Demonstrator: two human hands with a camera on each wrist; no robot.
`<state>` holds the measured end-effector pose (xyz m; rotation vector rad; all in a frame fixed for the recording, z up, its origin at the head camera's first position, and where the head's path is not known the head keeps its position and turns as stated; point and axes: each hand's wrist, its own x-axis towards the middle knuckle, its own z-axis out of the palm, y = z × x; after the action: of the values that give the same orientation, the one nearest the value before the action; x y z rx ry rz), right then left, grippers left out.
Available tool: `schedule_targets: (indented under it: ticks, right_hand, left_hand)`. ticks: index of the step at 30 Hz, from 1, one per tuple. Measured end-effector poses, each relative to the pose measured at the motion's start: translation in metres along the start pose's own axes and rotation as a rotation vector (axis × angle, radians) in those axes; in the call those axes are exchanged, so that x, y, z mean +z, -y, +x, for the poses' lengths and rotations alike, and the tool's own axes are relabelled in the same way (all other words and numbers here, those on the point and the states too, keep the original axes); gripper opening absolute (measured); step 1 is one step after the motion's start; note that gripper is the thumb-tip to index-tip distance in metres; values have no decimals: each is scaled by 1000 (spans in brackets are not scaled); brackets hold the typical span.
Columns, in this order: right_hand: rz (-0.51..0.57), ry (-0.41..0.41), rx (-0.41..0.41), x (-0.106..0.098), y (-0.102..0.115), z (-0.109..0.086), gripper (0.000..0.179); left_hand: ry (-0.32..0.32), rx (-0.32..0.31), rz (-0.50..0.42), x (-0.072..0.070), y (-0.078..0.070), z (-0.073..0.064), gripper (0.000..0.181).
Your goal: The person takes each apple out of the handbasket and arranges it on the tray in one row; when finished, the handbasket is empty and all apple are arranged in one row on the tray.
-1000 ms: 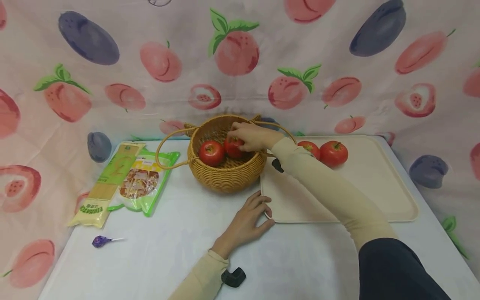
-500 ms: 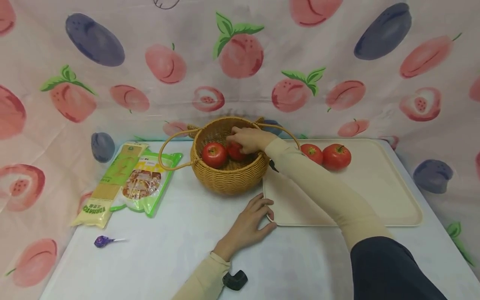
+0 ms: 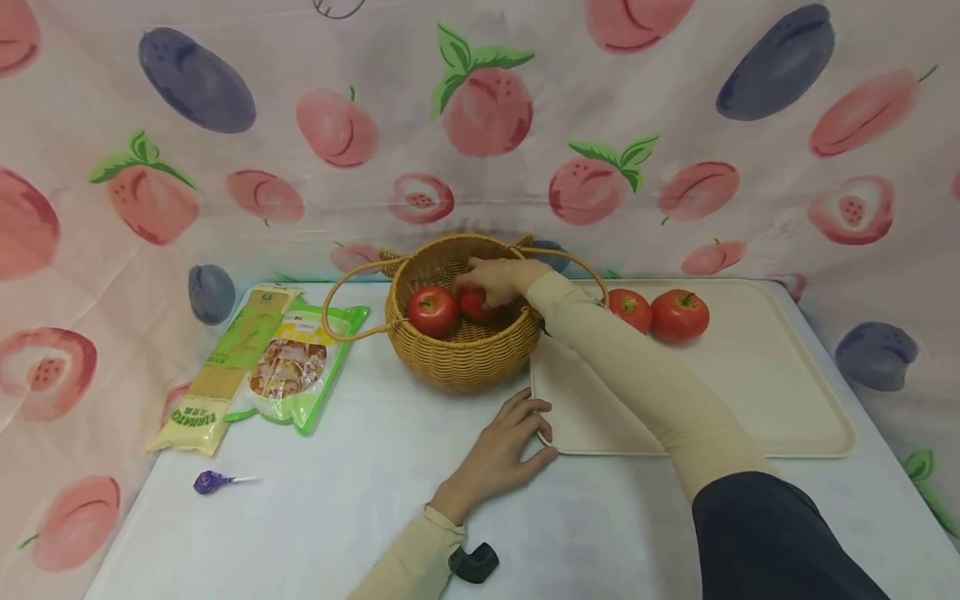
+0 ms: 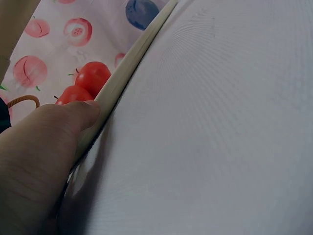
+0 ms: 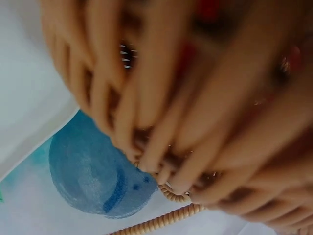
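Observation:
In the head view my right hand (image 3: 498, 279) reaches into a round wicker basket (image 3: 461, 362) and grips a red apple (image 3: 474, 305), partly hidden by the fingers. Another red apple (image 3: 432, 311) lies to its left in the basket. The right wrist view is filled by the blurred basket weave (image 5: 166, 117); the hand does not show there. My left hand (image 3: 498, 454) lies at the near left corner of a cream tray (image 3: 750, 375), fingers relaxed over its left edge. In the left wrist view, the thumb (image 4: 78, 115) touches the tray's rim (image 4: 122, 73).
Two round red fruits (image 3: 679, 316) sit on the tray's far side, one partly behind the right sleeve. Left of the basket lie a noodle packet (image 3: 232, 358) and a green-edged food bag (image 3: 292, 367). A purple lollipop (image 3: 212, 482) lies nearer. A fruit-print cloth (image 3: 480, 192) hangs behind.
The head view has shifted slightly, so everything sits a little lower and further right. My right hand stays on the apple in the basket, and my left hand remains at the tray's corner.

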<state>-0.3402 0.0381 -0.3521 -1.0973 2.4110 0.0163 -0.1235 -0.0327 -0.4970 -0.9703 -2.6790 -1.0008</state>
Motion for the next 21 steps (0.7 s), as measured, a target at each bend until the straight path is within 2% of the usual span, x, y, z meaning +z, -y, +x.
schedule_targets:
  ticks: [8, 16, 21]
  right_hand:
    - [-55, 49, 73, 2, 4, -2, 67]
    - [-36, 163, 68, 6, 4, -3, 70]
    - [-10, 170, 59, 7, 6, -3, 70]
  left_hand:
    - [-5, 6, 5, -2, -3, 2, 16]
    - [19, -13, -21, -3, -6, 2, 16]
    - [16, -21, -2, -4, -6, 1, 16]
